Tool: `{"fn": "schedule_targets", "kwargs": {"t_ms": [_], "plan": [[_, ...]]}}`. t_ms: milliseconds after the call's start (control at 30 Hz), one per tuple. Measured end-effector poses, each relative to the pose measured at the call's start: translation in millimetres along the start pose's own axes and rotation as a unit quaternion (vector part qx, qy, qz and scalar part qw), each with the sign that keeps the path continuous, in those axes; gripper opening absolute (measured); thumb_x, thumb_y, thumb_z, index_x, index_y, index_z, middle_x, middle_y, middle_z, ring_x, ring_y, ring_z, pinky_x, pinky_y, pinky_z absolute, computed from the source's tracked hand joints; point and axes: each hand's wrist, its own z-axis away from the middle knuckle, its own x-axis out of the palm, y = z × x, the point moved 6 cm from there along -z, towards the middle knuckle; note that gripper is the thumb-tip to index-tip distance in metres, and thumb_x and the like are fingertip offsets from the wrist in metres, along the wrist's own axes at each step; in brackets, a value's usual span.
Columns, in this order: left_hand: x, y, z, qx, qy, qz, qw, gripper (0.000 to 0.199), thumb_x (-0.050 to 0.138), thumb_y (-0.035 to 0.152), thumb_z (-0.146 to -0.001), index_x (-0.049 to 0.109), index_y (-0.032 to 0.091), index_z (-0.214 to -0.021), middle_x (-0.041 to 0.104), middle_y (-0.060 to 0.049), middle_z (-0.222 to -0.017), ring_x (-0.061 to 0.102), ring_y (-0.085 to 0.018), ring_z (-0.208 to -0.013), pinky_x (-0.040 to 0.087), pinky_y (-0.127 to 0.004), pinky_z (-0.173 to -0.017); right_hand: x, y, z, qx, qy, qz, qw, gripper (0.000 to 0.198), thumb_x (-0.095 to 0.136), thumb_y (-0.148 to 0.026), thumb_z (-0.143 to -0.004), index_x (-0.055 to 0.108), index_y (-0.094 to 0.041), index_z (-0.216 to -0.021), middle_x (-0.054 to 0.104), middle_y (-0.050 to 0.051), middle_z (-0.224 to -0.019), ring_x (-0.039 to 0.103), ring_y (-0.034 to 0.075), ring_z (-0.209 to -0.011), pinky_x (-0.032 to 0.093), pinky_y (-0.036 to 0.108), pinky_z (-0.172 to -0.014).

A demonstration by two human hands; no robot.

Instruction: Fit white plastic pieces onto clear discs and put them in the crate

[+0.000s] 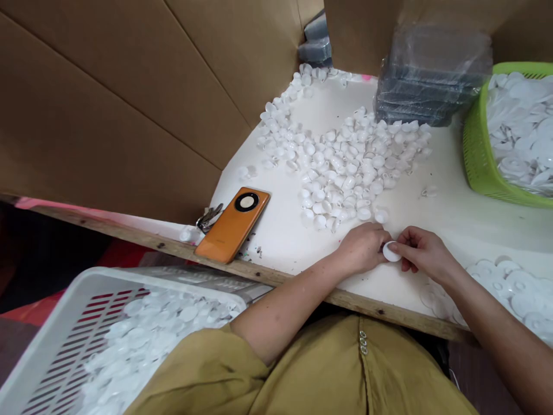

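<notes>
A round white plastic disc [391, 252] is pinched between the thumb and fingers of my right hand [425, 252], near the table's front edge. My left hand [365, 248] is closed and meets the disc's left side; its fingertips and whatever they hold are hidden. Just beyond my hands lies a spread of small white cup-shaped plastic pieces [345, 167]. Flat white discs [514, 288] are heaped by my right forearm, which covers part of them.
An orange phone [227, 236] lies at the table edge beside keys [209, 218]. A green basket [475, 155] of white discs stands right, near wrapped grey packs [432, 80]. Cardboard [129, 104] walls the left. Below sits a white basket [82, 282] holding white pieces.
</notes>
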Motion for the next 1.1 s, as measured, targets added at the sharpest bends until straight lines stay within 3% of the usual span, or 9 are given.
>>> {"fn": "schedule_targets", "kwargs": {"t_ms": [133,300,500,800,1000,1100], "plan": [[-3.0,-1.2,0.1,-0.01,-0.002,0.017,1.0,0.015,0.067,0.035,-0.079,0.068,0.021,-0.084,0.063,-0.002,-0.083,0.058,-0.018,-0.083,0.043,-0.026,-0.068,-1.2,-0.3,-2.5,0.012,-0.004,0.022,1.0,0.028,0.068,-0.044,-0.073,0.052,-0.02,-0.072,0.056,-0.002,-0.045,0.053,0.013,-0.039,0.037,0.021,-0.036],[-9.4,1.4,2.8,-0.008,-0.016,0.048,0.999,0.03,0.075,0.044,-0.069,0.069,0.021,-0.089,0.063,-0.001,-0.084,0.059,-0.02,-0.086,0.044,-0.027,-0.07,-1.0,-4.5,-5.7,0.047,-0.033,0.07,0.996,0.028,0.068,-0.042,-0.074,0.05,-0.02,-0.073,0.058,-0.001,-0.047,0.055,0.014,-0.038,0.037,0.021,-0.035],[-9.0,-0.1,-0.5,-0.085,-0.01,0.024,0.996,0.03,0.072,0.043,-0.073,0.064,0.019,-0.089,0.064,-0.003,-0.09,0.06,-0.02,-0.085,0.044,-0.028,-0.068,-3.1,-9.4,-7.0,0.071,-0.06,0.102,0.991,0.027,0.067,-0.04,-0.076,0.047,-0.021,-0.075,0.058,-0.003,-0.049,0.052,0.011,-0.035,0.03,0.019,-0.032],[-11.8,1.6,-23.0,-0.119,-0.166,-0.071,0.976,0.035,0.07,0.047,-0.068,0.06,0.022,-0.09,0.065,-0.001,-0.079,0.061,-0.022,-0.072,0.04,-0.028,-0.058,0.7,-11.6,-18.6,0.052,-0.078,0.083,0.992,0.025,0.068,-0.029,-0.074,0.044,-0.022,-0.072,0.054,-0.005,-0.047,0.045,0.01,-0.033,0.035,0.021,-0.031],[-10.5,5.1,-13.6,-0.11,-0.089,-0.013,0.99,0.028,0.069,0.038,-0.069,0.062,0.023,-0.091,0.065,0.003,-0.078,0.06,-0.016,-0.07,0.039,-0.023,-0.057,1.8,-14.8,-6.6,0.013,-0.056,0.044,0.997,0.023,0.067,-0.031,-0.076,0.047,-0.021,-0.079,0.054,-0.006,-0.048,0.048,0.01,-0.035,0.03,0.018,-0.032],[-24.8,6.7,15.2,-0.09,-0.081,0.049,0.991,0.022,0.065,0.029,-0.07,0.065,0.023,-0.091,0.064,0.004,-0.075,0.059,-0.014,-0.07,0.041,-0.021,-0.061,-18.7,-19.2,-2.3,-0.061,0.0,0.067,0.996,0.017,0.061,-0.035,-0.08,0.052,-0.021,-0.082,0.059,-0.003,-0.059,0.054,0.011,-0.043,0.039,0.021,-0.043]]}}
